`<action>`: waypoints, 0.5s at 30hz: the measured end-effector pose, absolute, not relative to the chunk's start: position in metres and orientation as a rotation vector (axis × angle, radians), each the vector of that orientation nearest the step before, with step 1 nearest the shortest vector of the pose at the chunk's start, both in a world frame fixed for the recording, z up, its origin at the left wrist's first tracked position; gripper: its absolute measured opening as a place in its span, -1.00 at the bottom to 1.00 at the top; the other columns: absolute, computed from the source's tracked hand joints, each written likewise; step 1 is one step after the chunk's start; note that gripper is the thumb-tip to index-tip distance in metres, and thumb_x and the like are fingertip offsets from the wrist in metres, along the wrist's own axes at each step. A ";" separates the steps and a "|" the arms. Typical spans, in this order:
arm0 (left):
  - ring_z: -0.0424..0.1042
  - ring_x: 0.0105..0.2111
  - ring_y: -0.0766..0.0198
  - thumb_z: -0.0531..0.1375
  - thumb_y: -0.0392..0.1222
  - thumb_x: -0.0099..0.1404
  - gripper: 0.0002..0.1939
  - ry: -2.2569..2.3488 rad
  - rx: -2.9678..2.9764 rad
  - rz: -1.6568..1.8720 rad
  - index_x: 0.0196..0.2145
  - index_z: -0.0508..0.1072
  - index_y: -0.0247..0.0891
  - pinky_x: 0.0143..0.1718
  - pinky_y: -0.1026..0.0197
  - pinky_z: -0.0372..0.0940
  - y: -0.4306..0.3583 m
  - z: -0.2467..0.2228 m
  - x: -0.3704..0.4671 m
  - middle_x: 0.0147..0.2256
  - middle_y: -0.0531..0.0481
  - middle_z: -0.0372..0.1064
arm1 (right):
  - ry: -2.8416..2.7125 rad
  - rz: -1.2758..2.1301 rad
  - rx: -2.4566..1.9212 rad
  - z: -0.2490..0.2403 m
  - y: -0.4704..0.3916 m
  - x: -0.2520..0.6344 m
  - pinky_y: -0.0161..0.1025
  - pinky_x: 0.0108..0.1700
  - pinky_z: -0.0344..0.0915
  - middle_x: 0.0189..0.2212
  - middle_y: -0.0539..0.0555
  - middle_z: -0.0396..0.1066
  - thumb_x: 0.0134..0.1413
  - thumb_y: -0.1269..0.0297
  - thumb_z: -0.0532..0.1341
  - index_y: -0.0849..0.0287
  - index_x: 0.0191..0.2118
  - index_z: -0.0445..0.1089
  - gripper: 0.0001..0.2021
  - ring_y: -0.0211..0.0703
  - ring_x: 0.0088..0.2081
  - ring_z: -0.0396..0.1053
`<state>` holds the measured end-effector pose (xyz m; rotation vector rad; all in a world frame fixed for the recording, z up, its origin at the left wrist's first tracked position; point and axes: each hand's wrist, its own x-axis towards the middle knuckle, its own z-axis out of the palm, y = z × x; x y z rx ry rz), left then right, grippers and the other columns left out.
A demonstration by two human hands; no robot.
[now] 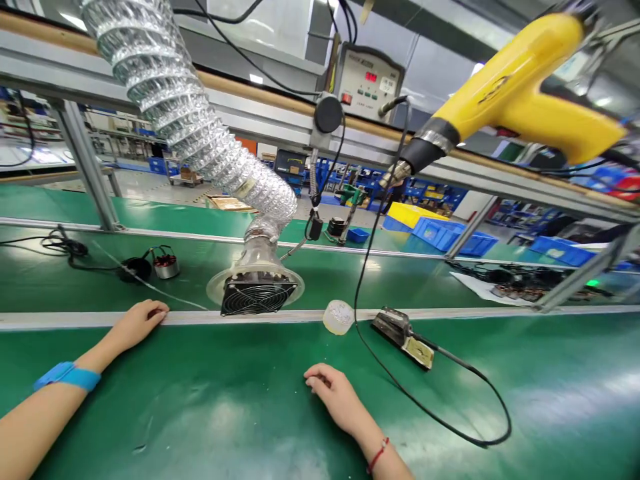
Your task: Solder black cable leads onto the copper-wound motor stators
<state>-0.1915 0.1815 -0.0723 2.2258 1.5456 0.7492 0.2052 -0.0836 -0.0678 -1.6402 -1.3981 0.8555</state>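
Observation:
My left hand (141,325) rests on the green mat at the white strip, fingers loosely stretched and nothing seen in it. A blue band circles that wrist. Nearest to it, behind the strip, is a small motor (166,265) with wires, beside a round black part (135,269). My right hand (334,395) lies on the mat, fingers gently bent and apart from the thumb, holding nothing visible. Beyond it stands a whitish roll of tape (339,317). To the right is a soldering iron stand (393,325) with a yellowish sponge (419,352).
A fan (257,297) on a silver duct (200,127) hangs over the middle. A yellow pistol-shaped tool (500,87) hangs upper right. A black cable (380,360) runs from a control box (370,80) and loops across the mat. Blue bins (440,233) stand behind.

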 end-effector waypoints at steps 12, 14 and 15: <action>0.32 -0.26 0.19 0.01 -0.20 0.19 -0.78 1.701 2.214 0.674 -0.40 0.44 -0.28 -0.11 0.18 0.22 0.187 -0.084 -0.193 -0.34 -0.06 0.39 | -1.459 0.139 -2.111 -0.085 -0.060 0.217 0.26 0.25 -0.04 0.19 0.52 0.14 0.07 -0.18 -0.03 0.50 0.11 0.26 -0.22 0.35 0.27 0.02; 0.33 -0.25 0.19 0.02 -0.23 0.19 -0.79 1.685 2.228 0.687 -0.39 0.44 -0.29 -0.12 0.17 0.23 0.185 -0.083 -0.193 -0.32 -0.08 0.40 | -1.819 0.246 -2.071 -0.084 -0.079 0.157 0.32 0.27 -0.12 0.23 0.52 0.08 0.09 -0.13 0.05 0.52 0.15 0.23 -0.24 0.37 0.29 -0.04; 0.33 -0.25 0.18 0.02 -0.24 0.19 -0.79 1.678 2.236 0.693 -0.39 0.45 -0.29 -0.12 0.17 0.23 0.184 -0.082 -0.193 -0.32 -0.09 0.41 | -2.040 0.392 -1.905 -0.083 -0.094 0.119 0.28 0.29 -0.15 0.26 0.45 0.05 0.09 -0.11 0.11 0.45 0.19 0.20 -0.26 0.32 0.31 -0.07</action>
